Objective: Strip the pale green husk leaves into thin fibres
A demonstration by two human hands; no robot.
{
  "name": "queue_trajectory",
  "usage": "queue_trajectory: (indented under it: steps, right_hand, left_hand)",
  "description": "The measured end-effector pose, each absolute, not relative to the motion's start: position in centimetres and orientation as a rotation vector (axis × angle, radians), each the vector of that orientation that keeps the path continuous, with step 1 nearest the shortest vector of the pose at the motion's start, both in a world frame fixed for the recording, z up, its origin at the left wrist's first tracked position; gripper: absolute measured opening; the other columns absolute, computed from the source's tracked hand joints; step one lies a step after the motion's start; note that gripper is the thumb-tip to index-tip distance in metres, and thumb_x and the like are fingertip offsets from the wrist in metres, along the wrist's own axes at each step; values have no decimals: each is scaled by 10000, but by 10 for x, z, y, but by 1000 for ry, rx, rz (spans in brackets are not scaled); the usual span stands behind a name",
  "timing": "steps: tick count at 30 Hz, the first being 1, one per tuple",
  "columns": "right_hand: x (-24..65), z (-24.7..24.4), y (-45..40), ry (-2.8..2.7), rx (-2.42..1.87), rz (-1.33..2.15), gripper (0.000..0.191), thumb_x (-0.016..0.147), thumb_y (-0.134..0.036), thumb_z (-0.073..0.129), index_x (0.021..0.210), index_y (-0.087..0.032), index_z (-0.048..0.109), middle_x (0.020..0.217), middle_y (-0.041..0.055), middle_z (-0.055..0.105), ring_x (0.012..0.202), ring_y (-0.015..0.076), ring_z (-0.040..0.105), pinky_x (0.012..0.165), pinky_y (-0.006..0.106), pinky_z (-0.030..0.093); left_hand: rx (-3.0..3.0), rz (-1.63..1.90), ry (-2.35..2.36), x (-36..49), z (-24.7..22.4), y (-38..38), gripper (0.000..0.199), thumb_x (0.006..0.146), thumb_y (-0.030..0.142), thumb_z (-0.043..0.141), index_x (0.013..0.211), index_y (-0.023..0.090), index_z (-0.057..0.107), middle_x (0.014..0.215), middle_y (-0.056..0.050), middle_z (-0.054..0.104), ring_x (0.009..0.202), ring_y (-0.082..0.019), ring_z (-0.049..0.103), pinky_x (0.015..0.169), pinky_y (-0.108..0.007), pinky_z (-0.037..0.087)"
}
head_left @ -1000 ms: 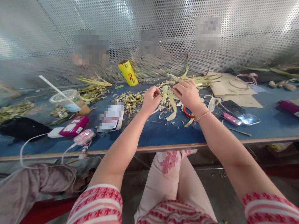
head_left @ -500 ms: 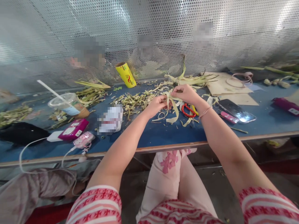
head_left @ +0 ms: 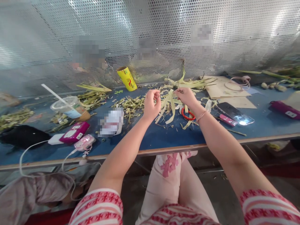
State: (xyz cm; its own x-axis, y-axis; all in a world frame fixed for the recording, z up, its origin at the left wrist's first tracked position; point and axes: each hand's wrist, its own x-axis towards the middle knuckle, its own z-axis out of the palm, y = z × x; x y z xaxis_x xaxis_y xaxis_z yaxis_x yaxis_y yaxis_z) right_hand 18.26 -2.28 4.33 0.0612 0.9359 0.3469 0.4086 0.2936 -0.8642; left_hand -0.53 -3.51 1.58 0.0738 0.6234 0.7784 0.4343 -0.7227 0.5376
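My right hand (head_left: 185,96) pinches the top of a pale green leaf strip bundle (head_left: 170,104), whose ends hang down toward the blue table. Just left of the bundle, my left hand (head_left: 152,104) is raised with curled fingers, apart from the strips; whether something small sits at its fingertips is too small to tell. Red-handled scissors (head_left: 188,114) lie beneath my right wrist, their blades hidden. A heap of short leaf scraps (head_left: 131,106) lies left of my left hand. Behind my right hand are long pale leaves (head_left: 197,82).
A yellow cardboard tube (head_left: 127,78) stands tilted near the perforated metal wall. On the left are a plastic drink cup (head_left: 71,107), a magenta power bank (head_left: 75,132) and a black pouch (head_left: 24,137). A phone (head_left: 234,113) and brown paper (head_left: 236,101) lie on the right.
My left hand has let go of the strips and moved left and slightly up, its fingers curling. The strips now hang spread from my right hand.
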Motion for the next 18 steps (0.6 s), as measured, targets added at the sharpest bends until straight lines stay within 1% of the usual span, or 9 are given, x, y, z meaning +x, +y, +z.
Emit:
queue_trajectory:
  steps: [2, 3, 5, 6, 9, 11, 15, 18]
  right_hand:
    - [180, 44, -25, -1409, -1273, 864, 143, 878, -172, 575, 739, -177, 613, 498, -44, 528, 407, 57, 402, 420, 196, 316]
    - [178, 46, -27, -1355, -1249, 974, 165, 883, -147, 575, 723, -175, 600, 489, -44, 524, 394, 56, 418, 413, 192, 336]
    - [175, 49, -30, -1272, -1187, 1143, 217, 884, -93, 580, 680, -167, 577, 458, -51, 498, 372, 56, 438, 403, 184, 368]
    - [175, 52, -32, -1241, -1161, 1199, 229, 885, -69, 579, 674, -161, 575, 449, -53, 493, 364, 56, 445, 400, 180, 378]
    - [174, 58, -35, -1125, -1112, 1295, 205, 920, -48, 538, 745, -136, 597, 489, -21, 567, 369, 63, 482, 402, 175, 418]
    - [174, 60, -36, -1046, -1078, 1344, 196, 947, -52, 497, 799, -124, 603, 545, 9, 621, 398, 66, 513, 425, 171, 456]
    - [171, 59, -34, -924, -961, 1423, 234, 951, -34, 463, 773, -140, 572, 593, 18, 636, 473, 56, 551, 496, 139, 511]
    - [169, 56, -31, -918, -881, 1420, 231, 926, -18, 459, 779, -166, 558, 615, 3, 626, 506, 62, 560, 533, 140, 534]
  left_hand:
    - [2105, 1478, 870, 1, 16, -45, 204, 884, 191, 490, 1083, 217, 530, 833, -18, 660, 764, -142, 640, 773, -320, 536]
    - [2056, 1328, 762, 6, 14, -49, 239, 875, 186, 481, 1109, 216, 521, 827, -14, 672, 723, -134, 644, 744, -317, 545]
    - [1952, 1103, 658, 15, 11, -54, 326, 845, 157, 485, 1164, 211, 518, 855, -28, 696, 727, -139, 678, 764, -340, 568]
    - [1900, 1063, 655, 19, 9, -54, 370, 830, 139, 487, 1193, 208, 512, 868, -37, 704, 745, -147, 694, 788, -361, 579]
    - [1869, 1088, 761, 22, 7, -52, 521, 793, 78, 477, 1298, 207, 479, 879, -53, 723, 815, -180, 726, 840, -407, 592]
    - [1948, 1123, 864, 19, 7, -51, 587, 796, 75, 490, 1365, 212, 457, 922, -74, 743, 881, -209, 733, 874, -437, 588]
    - [2016, 1130, 950, 16, 6, -49, 673, 816, 96, 528, 1463, 236, 410, 996, -104, 755, 934, -246, 736, 891, -472, 586]
    - [1908, 1089, 956, 18, 0, -43, 801, 801, 77, 561, 1536, 263, 305, 1110, -134, 734, 984, -265, 738, 880, -489, 594]
